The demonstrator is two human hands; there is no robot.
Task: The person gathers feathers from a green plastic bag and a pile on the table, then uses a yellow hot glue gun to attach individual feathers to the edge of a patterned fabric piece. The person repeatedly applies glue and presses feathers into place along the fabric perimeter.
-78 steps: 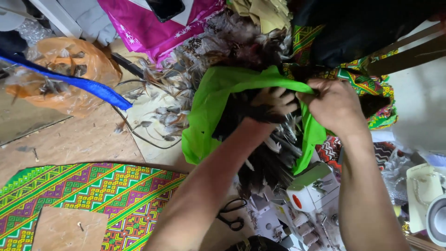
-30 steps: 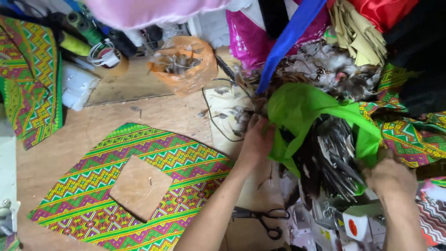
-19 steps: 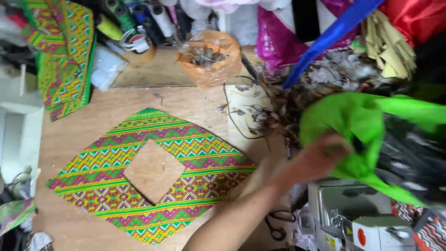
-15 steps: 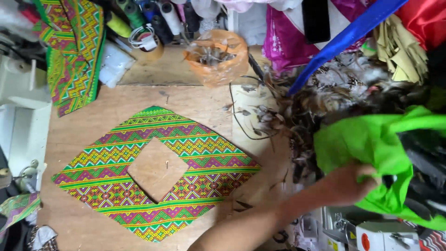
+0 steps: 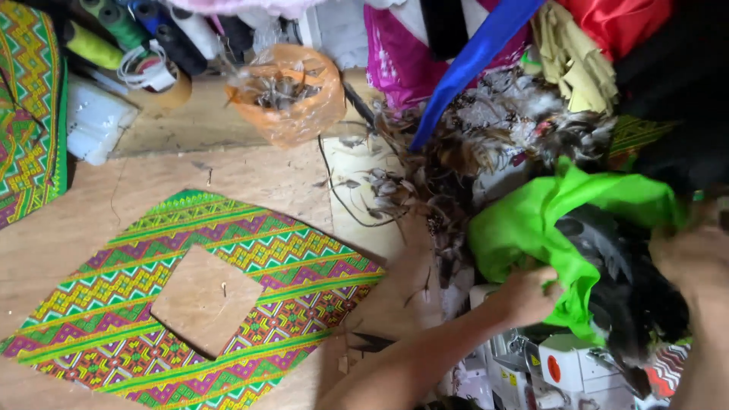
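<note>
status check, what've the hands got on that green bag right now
Left hand gripping green bag at its lower edge. Right hand blurred at bag's right side. Dark feathers inside; loose feathers beside it.

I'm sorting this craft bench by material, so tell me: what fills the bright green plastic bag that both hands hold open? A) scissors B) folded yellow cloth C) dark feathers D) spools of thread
C: dark feathers show in the mouth of the bright green plastic bag, which the left hand and the right hand grip at its edges.
</note>
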